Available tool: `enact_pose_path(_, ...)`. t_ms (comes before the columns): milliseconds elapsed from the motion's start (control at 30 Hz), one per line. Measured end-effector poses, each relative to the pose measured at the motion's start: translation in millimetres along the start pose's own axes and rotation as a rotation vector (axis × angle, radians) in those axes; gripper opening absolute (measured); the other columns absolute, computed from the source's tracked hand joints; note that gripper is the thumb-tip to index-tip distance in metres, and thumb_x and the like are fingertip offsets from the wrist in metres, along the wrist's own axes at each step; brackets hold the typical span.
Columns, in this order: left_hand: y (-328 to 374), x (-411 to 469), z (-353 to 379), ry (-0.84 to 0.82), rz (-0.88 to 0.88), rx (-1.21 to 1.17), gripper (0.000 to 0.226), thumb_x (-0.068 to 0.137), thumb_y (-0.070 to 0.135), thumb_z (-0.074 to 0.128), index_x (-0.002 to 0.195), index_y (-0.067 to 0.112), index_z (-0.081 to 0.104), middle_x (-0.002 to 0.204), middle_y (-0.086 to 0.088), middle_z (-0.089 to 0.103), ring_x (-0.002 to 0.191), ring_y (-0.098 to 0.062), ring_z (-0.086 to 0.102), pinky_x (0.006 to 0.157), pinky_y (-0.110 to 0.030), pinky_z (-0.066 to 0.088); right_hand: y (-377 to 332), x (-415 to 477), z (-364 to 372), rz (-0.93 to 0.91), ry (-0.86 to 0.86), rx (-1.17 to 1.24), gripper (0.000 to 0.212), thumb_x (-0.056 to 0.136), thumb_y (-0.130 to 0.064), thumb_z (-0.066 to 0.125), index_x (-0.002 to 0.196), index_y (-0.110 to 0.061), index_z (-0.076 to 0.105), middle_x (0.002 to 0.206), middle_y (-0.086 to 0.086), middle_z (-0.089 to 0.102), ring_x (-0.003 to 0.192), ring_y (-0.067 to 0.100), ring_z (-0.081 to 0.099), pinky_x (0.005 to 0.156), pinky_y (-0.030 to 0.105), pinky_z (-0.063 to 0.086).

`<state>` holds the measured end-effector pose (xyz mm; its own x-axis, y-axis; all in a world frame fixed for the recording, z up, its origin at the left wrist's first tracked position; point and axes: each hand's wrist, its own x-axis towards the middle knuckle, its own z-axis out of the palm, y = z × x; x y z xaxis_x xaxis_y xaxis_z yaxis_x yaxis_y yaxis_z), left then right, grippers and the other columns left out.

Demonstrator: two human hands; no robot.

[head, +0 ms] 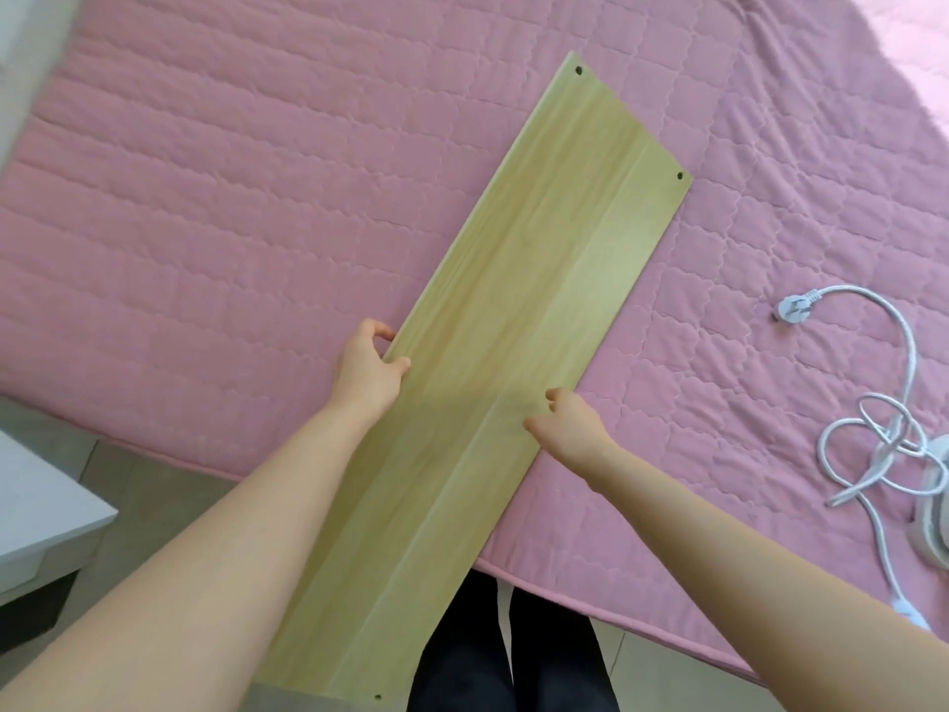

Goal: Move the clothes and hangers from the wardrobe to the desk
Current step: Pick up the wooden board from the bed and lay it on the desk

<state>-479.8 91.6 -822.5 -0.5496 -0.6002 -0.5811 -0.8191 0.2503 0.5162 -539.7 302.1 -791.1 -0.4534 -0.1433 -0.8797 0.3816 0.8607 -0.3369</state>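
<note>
A long pale wooden board (518, 310) with small dark holes at its corners stretches from my body out over a pink quilted bed (231, 197). My left hand (367, 370) grips the board's left edge, thumb on top and fingers curled under. At the board's right edge my right hand (567, 421) has its thumb on the upper face and its fingers bent over the edge. No clothes or hangers are in view.
A white power cable with a plug (873, 403) lies coiled on the bed at the right, beside a white appliance (934, 501) at the frame edge. A white cabinet corner (46, 511) stands at the lower left on the tiled floor. My dark-trousered legs (508, 655) show below.
</note>
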Motion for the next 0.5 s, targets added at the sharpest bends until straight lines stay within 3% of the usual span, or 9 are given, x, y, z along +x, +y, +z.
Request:
enact_pose_path(67,4.3,-15.8,-0.7,0.053,0.033,-0.021,0.024,0.083,0.01,0.067,0.101,0.019,0.055,0.082,0.004,0.052,0.073,-0.019,0.051,0.069,-0.03,0.043,-12.7,-11.4,-10.9,-0.157,0.03,-0.137,0.056,0.091,-0.01,0.045,0.145,-0.006,0.03,0.131,0.013,0.053,0.118,0.028,0.054,0.085,0.031,0.045)
enact_pose_path(300,25.6,-82.3,2.1,0.181,0.048,-0.113,0.024,0.083,0.012,0.069,0.107,0.015,0.067,0.096,0.002,0.065,0.088,-0.014,0.057,0.079,-0.025,0.044,-36.2,-34.0,-34.5,-0.744,0.261,-0.556,0.057,0.091,-0.001,0.044,0.145,-0.008,0.029,0.144,0.009,0.038,0.13,0.028,0.037,0.104,0.034,0.035)
enact_pose_path(400,34.1,-111.3,8.8,0.201,0.093,-0.141,0.025,0.084,0.009,0.065,0.108,0.017,0.066,0.105,0.0,0.065,0.094,-0.015,0.058,0.086,-0.029,0.047,-41.9,-39.1,-38.8,-1.003,0.369,-0.753,0.062,0.083,0.007,0.049,0.143,-0.005,0.035,0.145,0.013,0.039,0.138,0.037,0.029,0.111,0.045,0.033)
enact_pose_path(500,42.1,-137.9,20.1,0.231,0.122,-0.165,0.034,0.084,0.0,0.059,0.112,0.018,0.065,0.109,0.003,0.061,0.098,-0.013,0.057,0.087,-0.024,0.044,-43.9,-39.6,-42.3,-1.167,0.372,-0.963,0.055,0.081,0.003,0.055,0.135,-0.006,0.047,0.141,0.016,0.045,0.139,0.04,0.029,0.111,0.052,0.031)
